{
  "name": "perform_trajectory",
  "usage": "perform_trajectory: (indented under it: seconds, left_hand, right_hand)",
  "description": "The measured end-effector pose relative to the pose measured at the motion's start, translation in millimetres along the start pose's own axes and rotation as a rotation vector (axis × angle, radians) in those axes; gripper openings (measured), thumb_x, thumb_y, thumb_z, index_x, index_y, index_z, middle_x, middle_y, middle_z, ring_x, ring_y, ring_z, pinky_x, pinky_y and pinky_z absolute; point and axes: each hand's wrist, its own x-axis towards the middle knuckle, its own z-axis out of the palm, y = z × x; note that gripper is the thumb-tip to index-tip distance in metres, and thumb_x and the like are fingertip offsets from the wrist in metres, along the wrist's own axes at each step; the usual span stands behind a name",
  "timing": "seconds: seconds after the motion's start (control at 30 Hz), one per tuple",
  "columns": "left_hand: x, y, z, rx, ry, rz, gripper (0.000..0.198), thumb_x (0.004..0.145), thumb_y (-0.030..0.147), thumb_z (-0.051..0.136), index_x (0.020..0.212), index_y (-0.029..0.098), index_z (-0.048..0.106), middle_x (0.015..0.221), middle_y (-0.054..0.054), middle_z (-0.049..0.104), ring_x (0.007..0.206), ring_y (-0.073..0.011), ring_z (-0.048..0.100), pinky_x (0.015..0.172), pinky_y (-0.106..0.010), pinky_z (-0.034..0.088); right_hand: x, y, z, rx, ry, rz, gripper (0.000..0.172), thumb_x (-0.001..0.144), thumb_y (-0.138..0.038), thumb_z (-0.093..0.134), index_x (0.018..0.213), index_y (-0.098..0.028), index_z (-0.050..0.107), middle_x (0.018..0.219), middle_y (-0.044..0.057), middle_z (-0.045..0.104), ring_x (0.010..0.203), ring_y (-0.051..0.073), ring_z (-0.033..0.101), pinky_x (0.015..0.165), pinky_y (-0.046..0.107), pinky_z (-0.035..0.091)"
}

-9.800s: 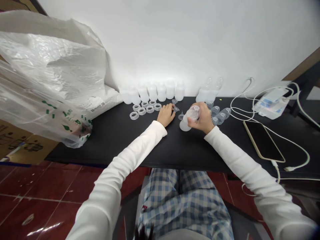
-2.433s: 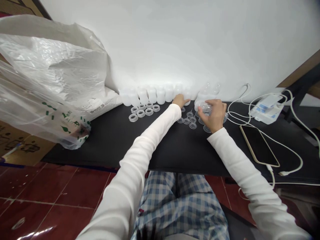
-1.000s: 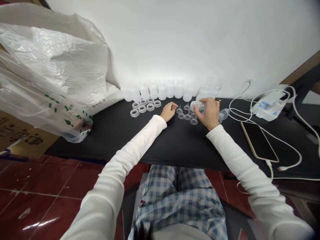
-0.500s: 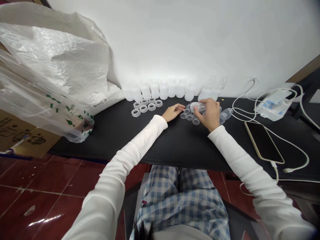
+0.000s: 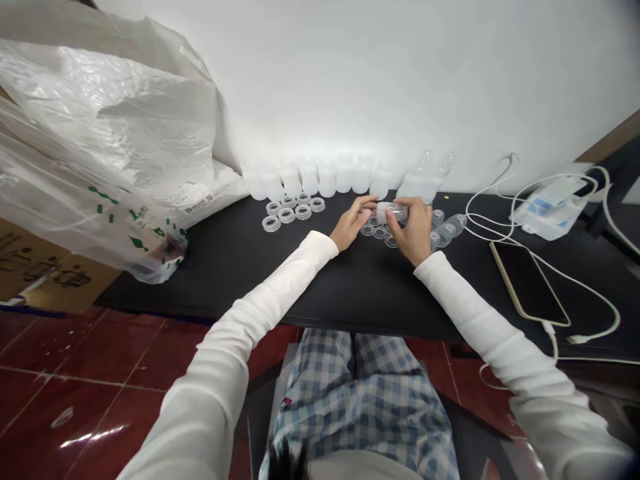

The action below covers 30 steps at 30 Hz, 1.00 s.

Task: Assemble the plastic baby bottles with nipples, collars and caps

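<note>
My right hand [image 5: 413, 230] is closed round a small clear plastic bottle [image 5: 391, 212], held on its side above the black table [image 5: 300, 280]. My left hand [image 5: 351, 222] reaches to the bottle's left end, fingers stretched out and touching it. Under both hands lie several clear silicone teats [image 5: 376, 231]. Several white bottles [image 5: 325, 180] stand in a row against the wall. Several white screw rings [image 5: 293, 212] lie in front of that row.
A big white plastic bag [image 5: 100, 140] covers the table's left end. Clear caps [image 5: 447, 227] lie right of my hands. A phone [image 5: 527, 280] lies face up at the right, with white cables [image 5: 575, 293] and a white device [image 5: 553, 210] behind it.
My left hand has lifted from the table and moved right to meet the bottle in my right hand. The right hand raised the bottle slightly. Earlier a bottle was added to the row.
</note>
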Motion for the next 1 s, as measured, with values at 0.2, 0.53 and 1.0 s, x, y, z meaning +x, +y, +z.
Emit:
perform_trajectory:
  seconds: [0.2,0.53,1.0]
  left_hand:
    - [-7,6,11.9,0.011,0.072,0.027,0.058,0.093,0.071,0.054,0.125,0.023,0.049,0.099,-0.005,0.065,0.087,-0.0162,0.063,0.081,-0.032,0.049]
    - [-7,23,17.0,0.036,0.060,0.046,0.058,0.089,0.078,0.052,0.080,0.021,0.057,0.090,-0.006,0.054,0.085,-0.0189,0.052,0.082,-0.036,0.045]
    - [-4,29,28.4,-0.407,0.224,-0.348,0.040,0.098,0.041,0.062,0.069,0.019,0.045,0.071,0.003,0.044,0.066,-0.0106,0.043,0.066,-0.024,0.040]
  right_hand:
    - [-3,-7,2,0.108,-0.005,0.071,0.041,0.103,-0.057,0.039,0.103,-0.022,0.058,0.095,0.009,0.067,0.083,0.025,0.061,0.084,0.044,0.048]
    - [-7,-7,7,0.065,0.085,0.138,0.039,0.101,-0.059,0.044,0.089,-0.023,0.054,0.082,0.007,0.061,0.075,0.023,0.054,0.079,0.044,0.047]
    - [-7,-8,14,0.076,0.014,0.126,0.031,0.097,-0.051,0.052,0.081,-0.026,0.044,0.069,0.000,0.050,0.062,0.018,0.047,0.062,0.035,0.041]
